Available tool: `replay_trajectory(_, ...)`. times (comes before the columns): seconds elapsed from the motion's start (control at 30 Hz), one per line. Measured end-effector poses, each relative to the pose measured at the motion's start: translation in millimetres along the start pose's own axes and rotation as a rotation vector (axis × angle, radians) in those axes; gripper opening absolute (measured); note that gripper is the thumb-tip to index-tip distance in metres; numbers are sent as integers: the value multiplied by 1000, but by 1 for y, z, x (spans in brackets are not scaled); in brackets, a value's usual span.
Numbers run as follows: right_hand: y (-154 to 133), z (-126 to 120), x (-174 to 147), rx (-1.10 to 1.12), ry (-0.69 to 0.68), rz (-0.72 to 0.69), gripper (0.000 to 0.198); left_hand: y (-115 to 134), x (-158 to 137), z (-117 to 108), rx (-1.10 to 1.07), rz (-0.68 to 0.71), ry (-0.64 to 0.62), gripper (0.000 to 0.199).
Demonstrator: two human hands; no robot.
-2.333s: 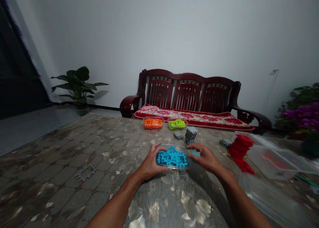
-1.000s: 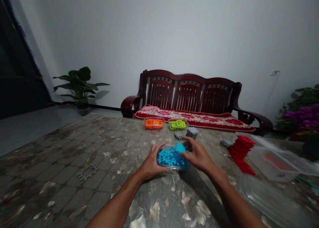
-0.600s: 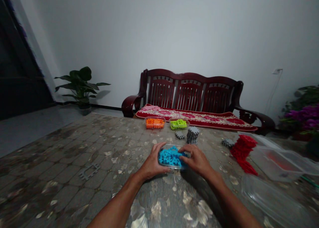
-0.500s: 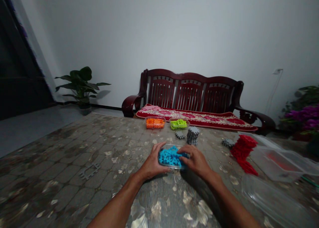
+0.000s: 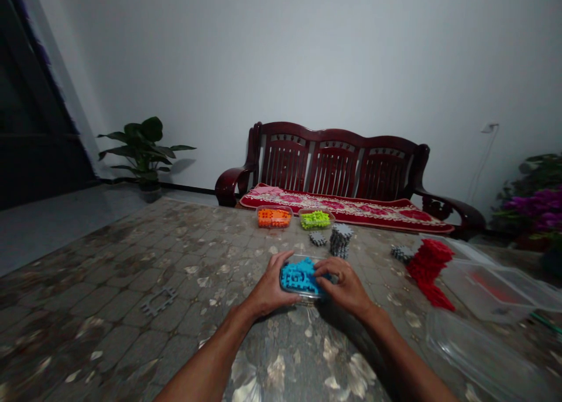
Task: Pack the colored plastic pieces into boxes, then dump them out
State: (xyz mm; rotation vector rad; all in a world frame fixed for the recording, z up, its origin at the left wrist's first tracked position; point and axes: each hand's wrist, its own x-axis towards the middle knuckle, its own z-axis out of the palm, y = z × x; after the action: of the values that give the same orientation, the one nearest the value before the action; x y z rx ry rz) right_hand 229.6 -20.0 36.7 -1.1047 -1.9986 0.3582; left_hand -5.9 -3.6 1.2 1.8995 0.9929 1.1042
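A clear plastic container point(image 5: 307, 300) stands on the table before me, filled with blue notched building pieces point(image 5: 298, 276). My left hand point(image 5: 273, 286) is wrapped round its left end, thumb along the near side and fingers at the far side. Over the right part of the container, my right hand point(image 5: 345, 285) has its thumb and fingers closed against the blue pieces. Its fingertips partly hide what they grip, but a blue piece shows at them.
Behind stand tubs of orange pieces point(image 5: 274, 217) and lime-green pieces point(image 5: 315, 219), with a stack of grey gear-edged pieces point(image 5: 341, 240) nearer. Red pieces point(image 5: 430, 267), a clear box point(image 5: 492, 291) and a clear lid point(image 5: 478, 349) lie right. A grey frame piece point(image 5: 158, 301) lies left.
The blue pieces under my right fingers have shifted and lie in a different arrangement. My right hand has moved only slightly; my left hand keeps its hold on the container.
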Motion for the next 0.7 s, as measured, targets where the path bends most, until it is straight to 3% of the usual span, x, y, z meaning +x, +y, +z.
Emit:
replay_trajectory(0.2, 0, -2, -1, -16, 83, 35, 10, -1, -1, 0, -26, -30, -18, 102)
replay_trajectory(0.33, 4, -3, -2, 40, 230, 99, 13, 0, -1, 0, -36, -51, -33, 103)
replay_trajectory(0.6, 49, 1, -16, 262, 530, 474, 34, 4, -1, -3, -48, -68, -13, 104)
replay_trajectory(0.7, 63, 1, -19, 304, 569, 552, 38, 6, -1, -3, -26, -69, 4, 102)
